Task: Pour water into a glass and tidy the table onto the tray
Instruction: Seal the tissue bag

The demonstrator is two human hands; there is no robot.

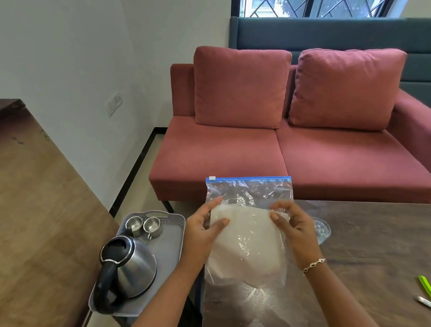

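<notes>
Gripping the zip bag (pixel 248 235) of white grains, fingers (pixel 222 222) of the left hand (pixel 202 233) and right hand (pixel 293 228) curl around its upper sides, holding it upright above the table (pixel 360 268). Left of the bag, the tray (pixel 168 250) already carries kettle (pixel 130 261) and two steel cups (pixel 143 225); a glass dish (pixel 323 229) behind the right hand and clips remain, so tidying looks roughly midway
</notes>
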